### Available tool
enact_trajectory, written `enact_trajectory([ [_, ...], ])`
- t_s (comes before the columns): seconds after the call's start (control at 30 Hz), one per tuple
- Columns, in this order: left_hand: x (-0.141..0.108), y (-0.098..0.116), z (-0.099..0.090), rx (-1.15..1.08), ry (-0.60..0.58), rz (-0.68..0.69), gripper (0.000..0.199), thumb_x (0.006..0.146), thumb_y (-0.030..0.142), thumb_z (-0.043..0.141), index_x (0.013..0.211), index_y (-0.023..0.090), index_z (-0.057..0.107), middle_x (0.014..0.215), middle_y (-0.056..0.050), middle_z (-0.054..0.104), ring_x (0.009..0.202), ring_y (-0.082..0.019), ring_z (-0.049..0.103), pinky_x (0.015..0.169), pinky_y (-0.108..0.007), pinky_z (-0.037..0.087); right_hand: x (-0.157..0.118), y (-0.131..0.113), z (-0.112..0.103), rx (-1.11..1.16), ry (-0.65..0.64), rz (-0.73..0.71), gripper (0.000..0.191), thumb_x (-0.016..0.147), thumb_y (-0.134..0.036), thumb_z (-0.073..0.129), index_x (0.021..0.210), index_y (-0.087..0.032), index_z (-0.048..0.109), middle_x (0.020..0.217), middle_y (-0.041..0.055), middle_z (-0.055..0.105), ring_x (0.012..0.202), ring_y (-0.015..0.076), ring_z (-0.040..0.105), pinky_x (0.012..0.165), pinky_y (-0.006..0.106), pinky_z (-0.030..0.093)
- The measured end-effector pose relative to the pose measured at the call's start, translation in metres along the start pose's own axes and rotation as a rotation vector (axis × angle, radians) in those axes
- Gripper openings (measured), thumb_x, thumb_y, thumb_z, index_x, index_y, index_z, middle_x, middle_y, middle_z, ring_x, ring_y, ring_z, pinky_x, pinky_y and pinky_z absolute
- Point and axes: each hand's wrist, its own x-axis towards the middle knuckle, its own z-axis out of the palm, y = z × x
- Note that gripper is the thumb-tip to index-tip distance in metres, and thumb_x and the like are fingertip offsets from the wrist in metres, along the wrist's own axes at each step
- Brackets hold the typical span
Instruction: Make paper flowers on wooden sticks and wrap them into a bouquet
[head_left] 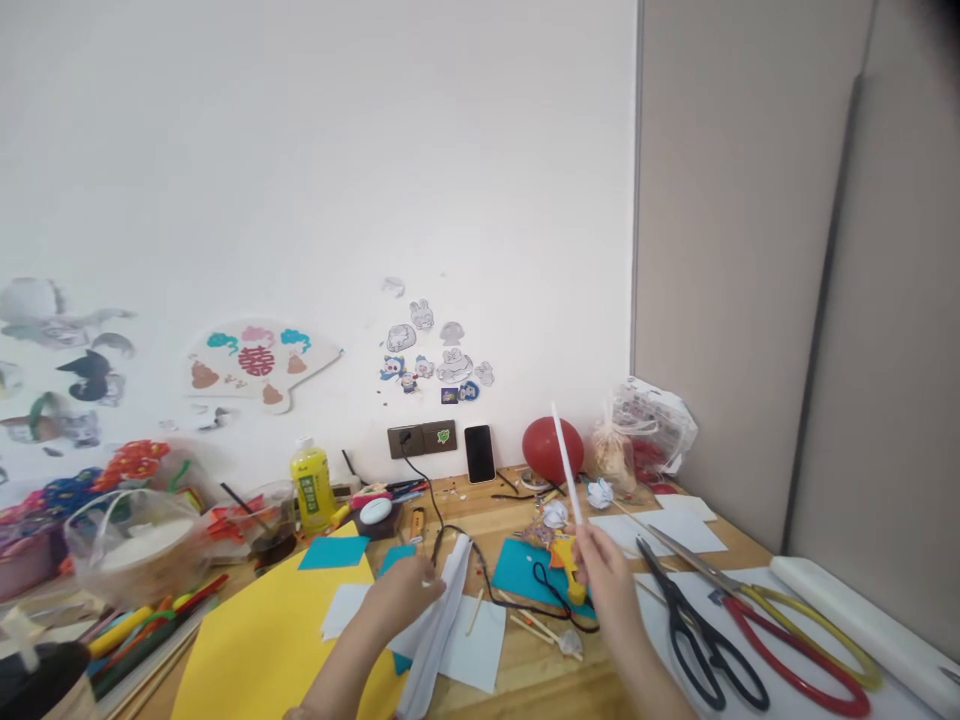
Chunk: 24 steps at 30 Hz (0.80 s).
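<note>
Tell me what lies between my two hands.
Head view, from left hand to right hand: folded white strip, short stick on white paper, black cord, blue sheet and yellow tool.

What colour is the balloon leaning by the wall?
The balloon is red, showing best in the head view, partly behind the thin white stick.

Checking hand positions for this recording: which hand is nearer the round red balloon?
The right hand, in front of the round red balloon and slightly to its right; the left hand is farther off, toward the left.
</note>
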Motion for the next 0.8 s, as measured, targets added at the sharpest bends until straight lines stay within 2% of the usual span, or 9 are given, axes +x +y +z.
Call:
enact_trajectory([
  [0.03,0.0,-0.005,0.003,0.001,-0.014,-0.012,0.016,0.07,0.03,0.054,0.074,0.018,0.065,0.077,-0.011,0.069,0.074,-0.028,0.064,0.06,-0.031,0.042,0.008,0.003,-0.011,-0.244,0.032,-0.032,0.037,0.086,-0.046,0.038,0.087,-0.017,0.059,0.074,0.0046,0.061,0.068,0.0189,0.057,0.06,0.026,0.041],
  [0.1,0.0,-0.012,0.007,0.0,-0.035,-0.031,0.019,0.067,0.032,0.057,0.078,0.018,0.065,0.077,-0.012,0.069,0.074,-0.03,0.065,0.06,-0.033,0.042,0.02,0.01,-0.03,-0.752,0.041,0.025,0.028,0.088,-0.03,0.035,0.096,-0.017,0.059,0.091,0.009,0.064,0.085,0.0221,0.059,0.07,0.028,0.042],
  [0.17,0.0,-0.015,0.011,0.009,-0.053,-0.048,0.024,0.063,0.033,0.06,0.082,0.018,0.064,0.081,-0.013,0.069,0.076,-0.031,0.065,0.061,-0.034,0.043,0.028,0.019,-0.041,-0.921,0.009,0.087,0.024,0.085,-0.019,0.039,0.092,-0.015,0.061,0.095,0.0136,0.064,0.089,0.0258,0.06,0.07,0.031,0.042],
  [0.3,0.0,-0.01,0.025,0.034,-0.097,-0.051,0.032,0.054,0.028,0.066,0.085,0.017,0.064,0.091,-0.017,0.069,0.081,-0.035,0.064,0.063,-0.036,0.043,0.03,0.037,-0.043,-1.002,-0.048,0.159,0.026,0.081,-0.01,0.04,0.086,-0.014,0.065,0.09,0.0159,0.066,0.08,0.0278,0.065,0.062,0.032,0.043],
  [0.43,0.002,-0.007,0.032,0.055,-0.106,-0.05,0.033,0.054,0.014,0.059,0.086,0.015,0.063,0.099,-0.021,0.067,0.091,-0.037,0.063,0.067,-0.037,0.043,0.029,0.047,-0.04,-1.052,-0.058,0.175,0.035,0.081,-0.004,0.034,0.087,-0.015,0.066,0.088,0.0166,0.067,0.076,0.0284,0.067,0.057,0.033,0.043],
  [0.63,0.003,-0.014,0.018,0.011,-0.062,-0.058,0.025,0.062,0.022,0.058,0.086,0.015,0.063,0.1,-0.023,0.066,0.095,-0.039,0.06,0.07,-0.041,0.042,0.029,0.046,-0.041,-1.055,-0.019,0.058,0.028,0.084,-0.01,0.039,0.08,-0.013,0.067,0.09,0.017,0.064,0.077,0.027,0.066,0.058,0.031,0.042],
  [0.73,0.002,-0.012,0.012,-0.053,-0.041,-0.044,0.021,0.065,0.028,0.058,0.08,0.015,0.063,0.097,-0.023,0.066,0.094,-0.041,0.059,0.071,-0.044,0.041,0.029,0.034,-0.041,-1.031,0.004,-0.041,0.025,0.086,-0.017,0.041,0.08,-0.013,0.065,0.091,0.0151,0.064,0.08,0.025,0.064,0.064,0.031,0.044],
  [0.8,0.002,-0.005,0.008,-0.118,-0.018,-0.012,0.023,0.069,0.033,0.055,0.081,0.015,0.063,0.093,-0.02,0.067,0.092,-0.039,0.06,0.073,-0.044,0.041,0.027,0.023,-0.037,-0.993,0.004,-0.13,0.024,0.088,-0.022,0.041,0.087,-0.016,0.065,0.093,0.011,0.065,0.087,0.022,0.062,0.071,0.028,0.044],
])
